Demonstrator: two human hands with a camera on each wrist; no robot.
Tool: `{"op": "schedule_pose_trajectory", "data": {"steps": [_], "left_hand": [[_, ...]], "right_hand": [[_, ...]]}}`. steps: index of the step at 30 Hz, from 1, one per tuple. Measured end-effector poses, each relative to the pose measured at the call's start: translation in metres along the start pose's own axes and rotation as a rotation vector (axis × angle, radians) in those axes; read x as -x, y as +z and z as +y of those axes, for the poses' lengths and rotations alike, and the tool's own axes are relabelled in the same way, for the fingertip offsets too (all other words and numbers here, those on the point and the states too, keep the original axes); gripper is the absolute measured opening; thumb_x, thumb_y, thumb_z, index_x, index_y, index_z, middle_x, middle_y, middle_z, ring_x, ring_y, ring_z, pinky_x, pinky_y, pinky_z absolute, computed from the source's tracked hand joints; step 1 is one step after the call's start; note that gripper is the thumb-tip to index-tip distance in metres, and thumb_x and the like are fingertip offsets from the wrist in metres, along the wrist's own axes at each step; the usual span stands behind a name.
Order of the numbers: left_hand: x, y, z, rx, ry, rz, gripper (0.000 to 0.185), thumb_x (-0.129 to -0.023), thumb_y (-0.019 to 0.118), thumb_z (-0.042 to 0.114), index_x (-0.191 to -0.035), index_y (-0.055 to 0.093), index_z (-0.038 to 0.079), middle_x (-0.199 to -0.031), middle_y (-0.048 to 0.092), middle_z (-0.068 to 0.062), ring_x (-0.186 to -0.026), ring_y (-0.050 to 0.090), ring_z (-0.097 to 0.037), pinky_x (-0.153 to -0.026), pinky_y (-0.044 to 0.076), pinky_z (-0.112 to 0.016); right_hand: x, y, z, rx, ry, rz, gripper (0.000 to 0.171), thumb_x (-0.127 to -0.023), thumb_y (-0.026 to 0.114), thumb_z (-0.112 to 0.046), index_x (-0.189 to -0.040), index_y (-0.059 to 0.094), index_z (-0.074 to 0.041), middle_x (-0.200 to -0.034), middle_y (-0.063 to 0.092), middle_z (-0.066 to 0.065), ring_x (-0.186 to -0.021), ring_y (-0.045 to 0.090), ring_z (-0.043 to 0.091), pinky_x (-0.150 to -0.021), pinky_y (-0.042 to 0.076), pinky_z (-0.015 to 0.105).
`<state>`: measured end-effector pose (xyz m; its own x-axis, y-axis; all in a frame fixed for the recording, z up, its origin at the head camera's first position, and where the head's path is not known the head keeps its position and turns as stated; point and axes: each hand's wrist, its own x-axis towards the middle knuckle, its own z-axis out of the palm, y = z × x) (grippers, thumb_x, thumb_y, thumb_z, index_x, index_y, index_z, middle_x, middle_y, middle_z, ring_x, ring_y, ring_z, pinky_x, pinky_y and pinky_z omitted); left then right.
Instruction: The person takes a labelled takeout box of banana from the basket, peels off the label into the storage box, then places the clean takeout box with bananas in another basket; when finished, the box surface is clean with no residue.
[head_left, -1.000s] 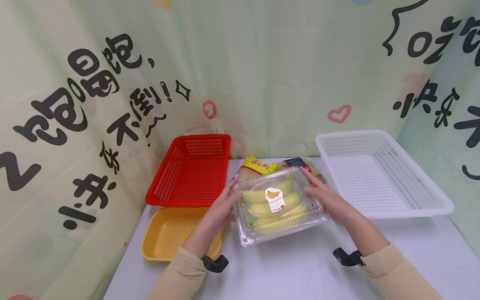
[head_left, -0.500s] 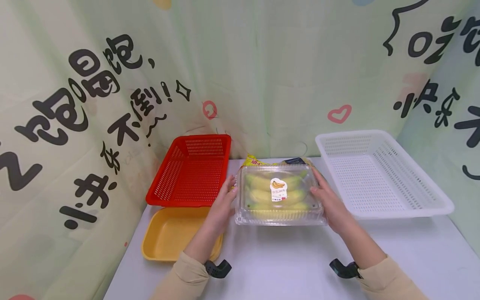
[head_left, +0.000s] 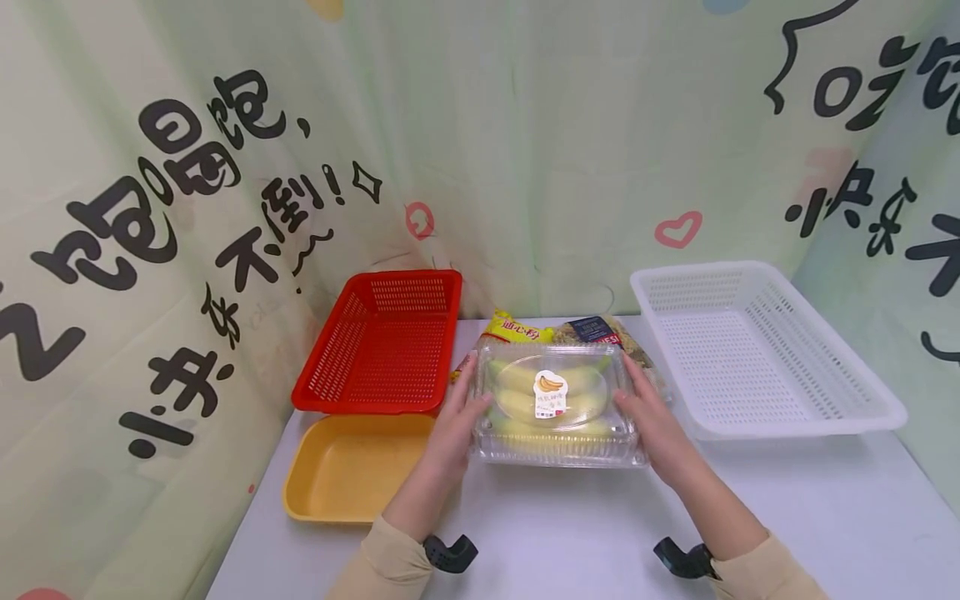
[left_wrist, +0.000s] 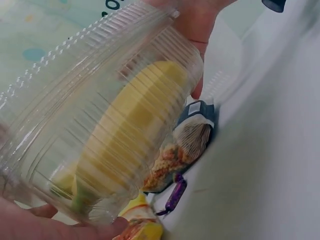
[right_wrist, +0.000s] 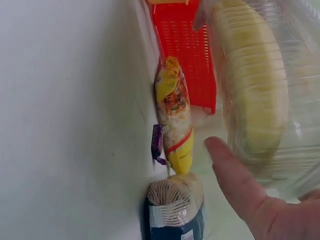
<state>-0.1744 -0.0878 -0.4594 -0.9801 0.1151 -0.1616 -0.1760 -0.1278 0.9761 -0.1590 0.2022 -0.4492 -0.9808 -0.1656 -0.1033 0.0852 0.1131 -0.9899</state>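
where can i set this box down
The table is bare in front of the banana box, right of the yellow tray, and in front of the white basket. Crowded: the back, where two food bags and a purple packet lie between red basket and white.

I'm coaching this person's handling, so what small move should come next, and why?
Probably ease the clear box of bananas rightward, held level, toward the white basket. The left hand and right hand grip its opposite sides, it is raised off the table, and the basket's bare floor looks roomy enough to take it.
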Motion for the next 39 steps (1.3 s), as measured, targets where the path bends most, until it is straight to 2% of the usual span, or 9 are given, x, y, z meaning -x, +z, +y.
{"op": "schedule_pose_trajectory", "data": {"steps": [5,7,11,18,22,26,32,39], "left_hand": [[0.004,0.003,-0.005,0.005,-0.005,0.057,0.060,-0.094,0.062,0.029,-0.142,0.039,0.057,-0.166,0.012,0.007,-0.149,0.019,-0.027,-0.112,0.039,-0.047],[0.005,0.004,-0.007,0.001,-0.004,0.068,0.060,-0.094,0.062,0.029,-0.142,0.039,0.056,-0.166,0.013,0.006,-0.147,0.023,-0.028,-0.109,0.043,-0.045],[0.009,0.004,-0.011,-0.005,-0.013,0.069,0.060,-0.094,0.062,0.031,-0.145,0.038,0.054,-0.165,0.017,0.005,-0.143,0.030,-0.027,-0.104,0.047,-0.040],[0.016,0.005,-0.023,-0.025,-0.031,0.066,0.062,-0.095,0.059,0.031,-0.150,0.034,0.048,-0.165,0.022,0.003,-0.146,0.028,-0.029,-0.114,0.038,-0.050],[0.018,0.006,-0.032,-0.023,-0.065,0.064,0.062,-0.095,0.059,0.031,-0.147,0.034,0.053,-0.163,0.025,0.004,-0.145,0.029,-0.028,-0.114,0.037,-0.051],[0.020,0.008,-0.041,-0.010,-0.073,0.057,0.064,-0.094,0.060,0.033,-0.149,0.032,0.052,-0.165,0.021,0.002,-0.150,0.021,-0.030,-0.117,0.030,-0.056],[0.023,0.008,-0.054,0.022,-0.102,0.041,0.071,-0.094,0.061,0.033,-0.154,0.024,0.047,-0.167,0.012,0.002,-0.154,0.007,-0.031,-0.122,0.017,-0.059],[0.022,0.003,-0.068,0.021,-0.048,0.015,0.070,-0.097,0.057,0.026,-0.156,0.022,0.042,-0.168,0.009,0.002,-0.155,-0.002,-0.028,-0.124,0.004,-0.055]], "right_hand": [[0.001,-0.001,0.002,0.055,-0.014,-0.001,0.070,-0.104,0.042,-0.039,-0.159,0.000,-0.033,-0.167,-0.011,0.007,-0.152,-0.014,0.040,-0.115,-0.003,0.072],[0.001,-0.002,0.004,0.073,-0.022,0.004,0.070,-0.104,0.042,-0.041,-0.160,0.001,-0.033,-0.167,-0.011,0.006,-0.152,-0.015,0.039,-0.115,-0.005,0.071],[0.003,-0.001,0.010,0.072,-0.028,0.004,0.069,-0.104,0.041,-0.042,-0.160,0.001,-0.033,-0.167,-0.010,0.005,-0.152,-0.014,0.037,-0.116,-0.005,0.070],[0.007,0.001,0.026,0.084,-0.003,-0.001,0.067,-0.104,0.038,-0.045,-0.159,0.000,-0.037,-0.167,-0.011,0.006,-0.152,-0.013,0.041,-0.112,-0.003,0.075],[0.009,0.002,0.035,0.090,-0.007,0.006,0.067,-0.105,0.037,-0.044,-0.160,0.001,-0.032,-0.167,-0.009,0.009,-0.151,-0.010,0.043,-0.112,-0.001,0.076],[0.010,0.004,0.041,0.073,0.014,0.011,0.068,-0.105,0.037,-0.044,-0.160,0.000,-0.030,-0.167,-0.008,0.010,-0.151,-0.007,0.046,-0.112,0.000,0.076],[0.009,0.007,0.051,0.042,0.057,0.008,0.066,-0.105,0.036,-0.043,-0.159,0.000,-0.033,-0.167,-0.010,0.007,-0.151,-0.010,0.044,-0.113,-0.003,0.074],[0.007,0.010,0.062,0.057,0.020,0.012,0.064,-0.106,0.036,-0.036,-0.160,0.002,-0.030,-0.167,-0.006,0.011,-0.151,-0.008,0.044,-0.116,-0.003,0.071]]}}
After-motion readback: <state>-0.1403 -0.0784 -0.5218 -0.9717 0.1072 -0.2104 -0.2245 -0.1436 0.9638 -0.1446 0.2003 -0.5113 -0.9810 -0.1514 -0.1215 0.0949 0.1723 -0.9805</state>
